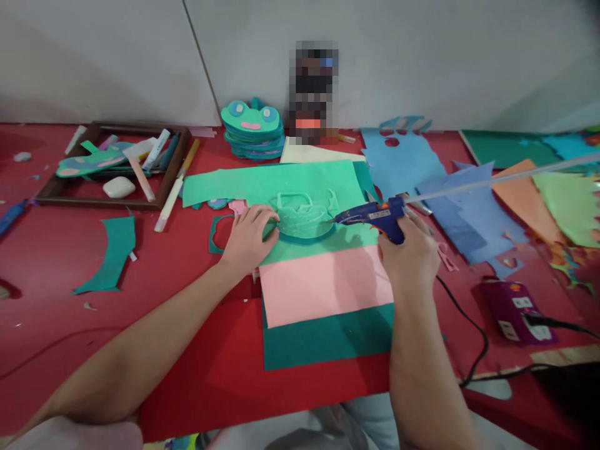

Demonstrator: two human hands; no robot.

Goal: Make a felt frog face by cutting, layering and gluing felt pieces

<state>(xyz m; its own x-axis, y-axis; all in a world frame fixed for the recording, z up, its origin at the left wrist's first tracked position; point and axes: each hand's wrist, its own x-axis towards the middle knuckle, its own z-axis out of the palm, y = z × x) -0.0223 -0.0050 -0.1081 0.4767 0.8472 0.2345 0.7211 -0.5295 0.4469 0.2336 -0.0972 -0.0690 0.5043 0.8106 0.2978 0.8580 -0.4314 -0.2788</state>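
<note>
In my right hand (412, 240) is a blue hot glue gun (375, 215), gripped by its handle with a long clear glue stick (497, 180) out of its back. Its nozzle points left, at the right edge of a green foam cutout (304, 222) that carries shiny glue-like strands. My left hand (253, 234) has thumb and fingers closed at the cutout's left edge. Beneath the cutout lies a light green sheet (328, 178), over a pink sheet (328, 281) and a dark green sheet (328, 337).
A stack of green frog-face cutouts (253, 128) stands by the wall. Left is a brown frame (44, 194) with markers and a white stone-like piece. Blue sheets (473, 212) and orange scraps lie right. A purple power strip (515, 312) has a black cord plugged in.
</note>
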